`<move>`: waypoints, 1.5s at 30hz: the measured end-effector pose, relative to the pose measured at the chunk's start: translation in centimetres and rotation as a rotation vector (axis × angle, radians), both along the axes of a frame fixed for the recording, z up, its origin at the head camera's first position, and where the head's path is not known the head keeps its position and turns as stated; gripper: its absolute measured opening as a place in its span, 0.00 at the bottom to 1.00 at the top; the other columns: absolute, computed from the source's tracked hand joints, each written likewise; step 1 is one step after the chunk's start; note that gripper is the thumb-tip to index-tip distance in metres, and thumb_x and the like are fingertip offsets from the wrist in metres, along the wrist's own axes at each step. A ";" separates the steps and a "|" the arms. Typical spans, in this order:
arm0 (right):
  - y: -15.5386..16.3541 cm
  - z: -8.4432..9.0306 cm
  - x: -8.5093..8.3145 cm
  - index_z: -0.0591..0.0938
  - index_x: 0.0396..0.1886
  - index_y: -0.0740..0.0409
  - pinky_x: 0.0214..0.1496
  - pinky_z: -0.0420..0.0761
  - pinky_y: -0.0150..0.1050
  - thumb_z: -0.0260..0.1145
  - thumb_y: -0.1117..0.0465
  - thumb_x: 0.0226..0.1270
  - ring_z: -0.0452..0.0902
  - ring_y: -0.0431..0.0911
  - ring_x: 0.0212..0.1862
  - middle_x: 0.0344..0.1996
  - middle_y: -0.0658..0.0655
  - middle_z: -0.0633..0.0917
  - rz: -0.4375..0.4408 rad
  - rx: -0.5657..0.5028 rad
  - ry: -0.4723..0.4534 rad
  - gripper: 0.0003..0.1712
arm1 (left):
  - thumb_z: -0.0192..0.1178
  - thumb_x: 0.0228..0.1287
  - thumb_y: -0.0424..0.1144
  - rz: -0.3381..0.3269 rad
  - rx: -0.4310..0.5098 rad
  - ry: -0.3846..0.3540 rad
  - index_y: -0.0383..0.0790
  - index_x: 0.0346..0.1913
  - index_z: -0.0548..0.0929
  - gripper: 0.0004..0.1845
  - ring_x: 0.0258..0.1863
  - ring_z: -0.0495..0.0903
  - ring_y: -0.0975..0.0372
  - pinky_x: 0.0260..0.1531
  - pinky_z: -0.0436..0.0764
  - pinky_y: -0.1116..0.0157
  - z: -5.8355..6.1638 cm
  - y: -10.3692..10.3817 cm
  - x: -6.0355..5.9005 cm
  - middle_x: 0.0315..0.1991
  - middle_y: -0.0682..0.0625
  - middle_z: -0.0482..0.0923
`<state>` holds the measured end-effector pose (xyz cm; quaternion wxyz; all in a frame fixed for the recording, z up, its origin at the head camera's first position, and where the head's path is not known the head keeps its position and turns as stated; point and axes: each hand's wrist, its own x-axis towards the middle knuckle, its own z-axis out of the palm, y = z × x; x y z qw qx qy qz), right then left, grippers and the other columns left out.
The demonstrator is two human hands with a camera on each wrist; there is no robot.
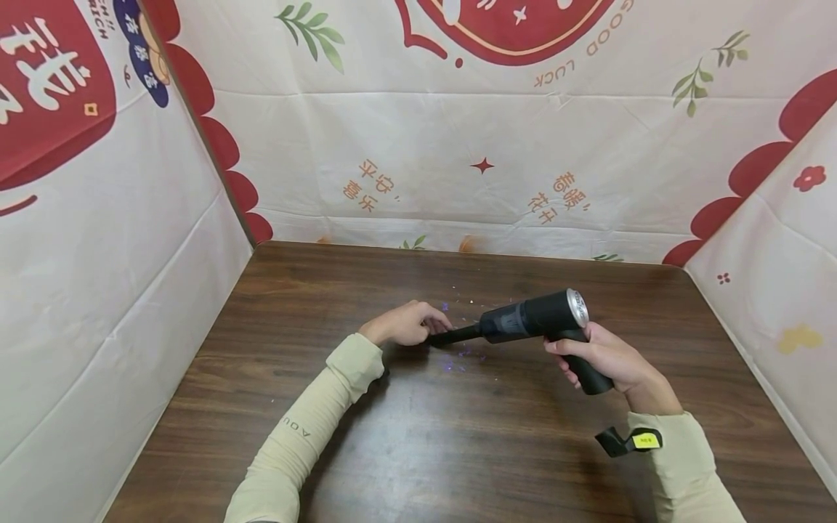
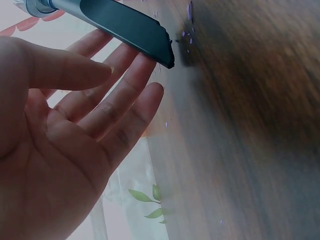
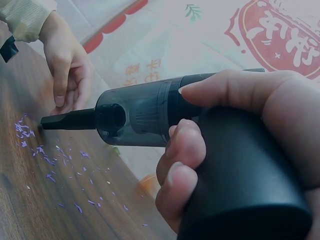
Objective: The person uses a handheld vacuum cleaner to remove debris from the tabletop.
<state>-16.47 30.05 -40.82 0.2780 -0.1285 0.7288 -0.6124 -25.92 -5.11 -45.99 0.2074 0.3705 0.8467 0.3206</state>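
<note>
My right hand (image 1: 604,356) grips the handle of a black handheld vacuum (image 1: 532,319) (image 3: 150,117), its flat nozzle (image 1: 454,336) (image 3: 65,120) (image 2: 130,30) pointing left just above the table. Small purple paper scraps (image 3: 45,160) (image 1: 461,356) (image 2: 189,10) lie scattered under and around the nozzle tip. My left hand (image 1: 405,325) (image 2: 85,125) (image 3: 67,70) stands on edge beside the nozzle tip, palm facing it, fingers straight and holding nothing.
The dark wooden table (image 1: 418,436) is fenced on three sides by white cloth walls (image 1: 458,145) printed with red shapes. A black strap with a yellow tag (image 1: 631,440) sits on my right wrist.
</note>
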 end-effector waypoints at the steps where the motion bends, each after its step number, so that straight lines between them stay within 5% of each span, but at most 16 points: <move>1: 0.0 0.0 0.0 0.79 0.42 0.59 0.24 0.81 0.36 0.58 0.64 0.75 0.77 0.40 0.21 0.23 0.50 0.79 0.000 0.000 -0.002 0.04 | 0.45 0.58 0.17 0.001 0.002 0.001 0.42 0.54 0.85 0.28 0.41 0.82 0.64 0.42 0.80 0.68 0.0 0.0 0.0 0.41 0.51 0.85; 25: -0.4 -0.2 -0.1 0.74 0.45 0.68 0.24 0.81 0.35 0.57 0.65 0.75 0.77 0.41 0.21 0.24 0.52 0.78 0.033 -0.037 0.009 0.08 | 0.46 0.61 0.19 0.005 -0.031 0.012 0.44 0.53 0.85 0.27 0.41 0.81 0.65 0.42 0.80 0.68 -0.1 -0.6 0.4 0.41 0.53 0.84; 45: -0.5 -0.3 -0.2 0.77 0.44 0.61 0.24 0.81 0.35 0.57 0.65 0.75 0.77 0.40 0.21 0.24 0.53 0.78 0.054 -0.057 -0.004 0.04 | 0.45 0.58 0.18 -0.015 -0.021 0.042 0.42 0.53 0.85 0.27 0.41 0.82 0.64 0.42 0.80 0.70 -0.3 -0.9 0.5 0.41 0.51 0.85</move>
